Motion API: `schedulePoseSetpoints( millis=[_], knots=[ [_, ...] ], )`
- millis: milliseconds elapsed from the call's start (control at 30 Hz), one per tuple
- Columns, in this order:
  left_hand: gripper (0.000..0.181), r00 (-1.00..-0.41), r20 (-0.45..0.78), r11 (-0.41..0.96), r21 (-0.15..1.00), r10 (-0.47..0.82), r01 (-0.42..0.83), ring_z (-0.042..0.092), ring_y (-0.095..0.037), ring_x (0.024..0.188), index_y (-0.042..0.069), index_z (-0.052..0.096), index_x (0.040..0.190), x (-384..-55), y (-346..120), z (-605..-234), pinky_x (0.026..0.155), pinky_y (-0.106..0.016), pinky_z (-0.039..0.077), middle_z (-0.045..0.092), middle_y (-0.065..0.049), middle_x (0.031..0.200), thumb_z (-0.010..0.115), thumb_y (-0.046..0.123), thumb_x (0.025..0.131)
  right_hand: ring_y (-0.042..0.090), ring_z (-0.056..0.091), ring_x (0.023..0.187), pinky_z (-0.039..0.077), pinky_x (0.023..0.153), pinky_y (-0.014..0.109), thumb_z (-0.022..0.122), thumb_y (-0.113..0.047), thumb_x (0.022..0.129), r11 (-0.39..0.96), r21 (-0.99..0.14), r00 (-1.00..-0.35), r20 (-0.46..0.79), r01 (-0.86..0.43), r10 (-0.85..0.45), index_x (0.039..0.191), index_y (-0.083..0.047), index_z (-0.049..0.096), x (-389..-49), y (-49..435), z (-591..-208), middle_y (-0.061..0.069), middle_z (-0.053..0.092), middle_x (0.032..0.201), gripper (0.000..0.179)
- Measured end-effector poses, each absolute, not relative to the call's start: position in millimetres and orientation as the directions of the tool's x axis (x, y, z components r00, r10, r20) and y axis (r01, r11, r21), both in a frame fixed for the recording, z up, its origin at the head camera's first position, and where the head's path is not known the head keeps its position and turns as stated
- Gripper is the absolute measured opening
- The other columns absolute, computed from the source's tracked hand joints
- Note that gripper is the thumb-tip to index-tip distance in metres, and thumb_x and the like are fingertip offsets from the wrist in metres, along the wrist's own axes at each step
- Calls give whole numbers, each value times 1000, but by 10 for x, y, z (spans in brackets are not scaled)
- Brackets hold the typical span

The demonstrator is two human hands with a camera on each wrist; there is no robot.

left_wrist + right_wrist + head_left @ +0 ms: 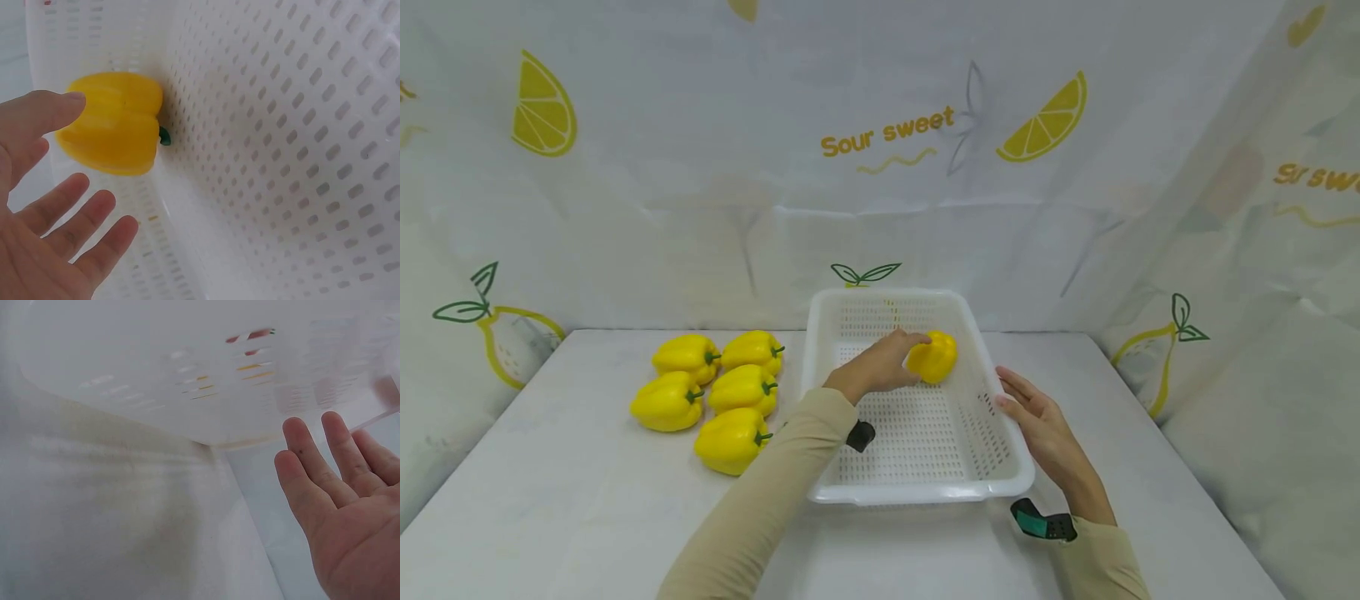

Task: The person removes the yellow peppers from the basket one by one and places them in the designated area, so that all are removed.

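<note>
A yellow bell pepper (938, 357) is inside a white perforated plastic basket (917, 492), near its right wall. My left hand (883, 364) reaches over the basket's left side to this pepper. In the left wrist view, the thumb (59, 112) overlaps the pepper (119, 131), while three other fingers spread apart below it. The pepper's green stem points toward the perforated basket surface. My right hand (1048, 433) is at the basket's outer right side, fingertips against the rim. In the right wrist view, its fingers (306, 450) extend loosely beside the basket wall.
Several yellow bell peppers (733, 440) lie grouped on the white table (587, 500), left of the basket, stems facing right. A white lemon-print cloth (685, 167) hangs behind and along the sides. Dark bands show at both wrists, the right one (1043, 523) partly green.
</note>
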State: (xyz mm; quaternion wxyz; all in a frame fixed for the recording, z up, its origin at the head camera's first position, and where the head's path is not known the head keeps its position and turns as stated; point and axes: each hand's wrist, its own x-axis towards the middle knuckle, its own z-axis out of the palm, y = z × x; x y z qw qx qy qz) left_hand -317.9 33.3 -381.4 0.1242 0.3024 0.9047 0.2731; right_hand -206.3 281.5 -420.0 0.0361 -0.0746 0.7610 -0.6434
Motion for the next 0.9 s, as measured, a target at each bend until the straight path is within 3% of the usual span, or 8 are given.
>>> schedulePoseSetpoints(
  millis=[633,900],
  knots=[
    [69,-787,-56,676,553,614,488,43,-29,139,18,38,153,-3198,380,-3829,116,-44,39,39,-12,154,72,17,92,1,60,112,55,90,21,50,-23,105,149,-987,-988,31,-54,-154,157,-2,18,-2077,2804,-4194,25,26,158,65],
    [72,-796,-88,706,528,599,472,38,-29,141,27,32,155,-3213,409,-3893,114,-49,41,32,-9,159,68,21,94,0,59,111,54,90,19,49,-22,105,154,-987,-988,27,-51,-155,157,-1,17,-2071,2809,-4201,25,25,159,65]
  ],
)
